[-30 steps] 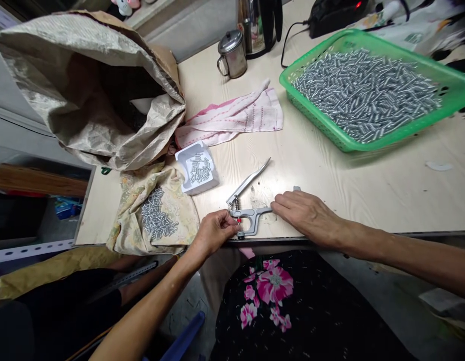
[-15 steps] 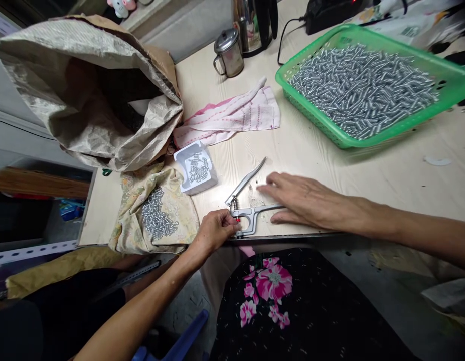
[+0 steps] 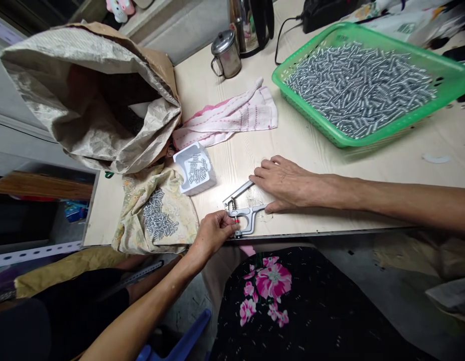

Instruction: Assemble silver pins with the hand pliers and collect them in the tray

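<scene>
Reaching across from an open hover, the right hand (image 3: 283,184) is now settling onto the grey plier-like tool (image 3: 254,210): fingers curling over its upper lever (image 3: 240,191), thumb meeting the lower handle, so one grip is spanning both while they are standing apart. Meanwhile the left hand (image 3: 213,231) is holding its spot at the tool's head, fingertips bunching beside the red piece (image 3: 237,219); whether they're clamping anything, I cannot tell. That tool is lying by the table's (image 3: 386,160) front edge, with the white tub (image 3: 200,187) sitting just beyond, near the patterned cloth (image 3: 132,213).
</scene>
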`<control>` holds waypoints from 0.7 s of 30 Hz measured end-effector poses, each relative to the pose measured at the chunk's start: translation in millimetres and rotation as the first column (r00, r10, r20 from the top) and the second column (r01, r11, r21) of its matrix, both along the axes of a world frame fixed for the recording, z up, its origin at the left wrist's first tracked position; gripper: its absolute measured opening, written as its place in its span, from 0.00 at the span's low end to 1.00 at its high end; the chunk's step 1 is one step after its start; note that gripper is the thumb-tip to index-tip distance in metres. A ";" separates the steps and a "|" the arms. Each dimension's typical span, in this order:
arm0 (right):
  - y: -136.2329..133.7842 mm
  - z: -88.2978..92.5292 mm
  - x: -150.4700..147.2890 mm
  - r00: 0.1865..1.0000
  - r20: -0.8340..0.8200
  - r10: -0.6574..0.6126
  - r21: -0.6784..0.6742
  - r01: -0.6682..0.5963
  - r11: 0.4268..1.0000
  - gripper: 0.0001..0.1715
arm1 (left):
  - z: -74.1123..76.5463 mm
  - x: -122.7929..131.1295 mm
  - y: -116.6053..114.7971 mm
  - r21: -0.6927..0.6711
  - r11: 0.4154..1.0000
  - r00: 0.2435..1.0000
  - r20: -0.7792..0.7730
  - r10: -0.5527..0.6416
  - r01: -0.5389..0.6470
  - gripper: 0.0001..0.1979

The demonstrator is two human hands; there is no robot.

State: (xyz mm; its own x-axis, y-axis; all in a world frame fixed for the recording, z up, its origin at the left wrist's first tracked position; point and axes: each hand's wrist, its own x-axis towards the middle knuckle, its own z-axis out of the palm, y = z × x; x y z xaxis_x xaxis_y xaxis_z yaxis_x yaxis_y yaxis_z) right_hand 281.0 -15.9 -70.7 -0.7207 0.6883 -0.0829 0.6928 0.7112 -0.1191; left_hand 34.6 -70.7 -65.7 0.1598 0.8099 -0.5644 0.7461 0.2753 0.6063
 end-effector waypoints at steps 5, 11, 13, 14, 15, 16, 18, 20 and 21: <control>-9.3 4.1 1.1 0.999 -0.052 -0.012 -0.051 0.010 0.999 0.24 | 7.2 15.6 -12.8 0.511 0.802 0.947 -0.236 -0.216 0.310 0.05; -17.6 -1.6 4.5 0.991 -0.115 -0.074 -0.087 0.064 0.994 0.27 | -7.3 44.6 16.7 0.520 0.567 0.768 -0.398 -0.501 0.639 0.37; -20.6 -2.2 6.5 0.989 -0.100 -0.108 -0.095 0.099 0.991 0.31 | -8.7 49.2 27.0 0.468 0.551 0.723 -0.437 -0.535 0.691 0.38; -22.2 -2.3 7.4 0.988 -0.101 -0.119 -0.086 0.111 0.990 0.31 | -8.1 51.0 30.9 0.451 0.546 0.708 -0.453 -0.542 0.706 0.38; -23.9 -2.4 8.1 0.986 -0.108 -0.125 -0.075 0.118 0.990 0.28 | -6.9 52.9 34.0 0.438 0.539 0.694 -0.463 -0.551 0.720 0.38; -25.3 -2.4 8.5 0.985 -0.119 -0.128 -0.069 0.121 0.990 0.25 | -5.3 54.9 36.7 0.425 0.530 0.679 -0.468 -0.566 0.734 0.37; -27.4 -2.4 8.3 0.981 -0.129 -0.145 -0.081 0.135 0.988 0.18 | -2.1 59.5 41.0 0.397 0.513 0.648 -0.458 -0.608 0.761 0.31; -28.3 -2.4 7.0 0.977 -0.118 -0.179 -0.115 0.165 0.980 0.12 | -0.1 63.9 44.0 0.378 0.518 0.641 -0.431 -0.635 0.767 0.23; -28.5 -2.5 6.0 0.974 -0.115 -0.194 -0.131 0.179 0.975 0.09 | 0.1 65.6 44.9 0.377 0.530 0.650 -0.418 -0.635 0.760 0.19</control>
State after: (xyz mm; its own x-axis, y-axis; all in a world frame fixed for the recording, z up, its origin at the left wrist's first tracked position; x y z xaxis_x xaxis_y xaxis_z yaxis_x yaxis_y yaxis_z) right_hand 287.1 -44.4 -73.2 -0.5906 0.8021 -0.0889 0.7857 0.5463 -0.2901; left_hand 100.2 -25.8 -65.6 0.7296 0.6446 -0.2285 0.6829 -0.6689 0.2935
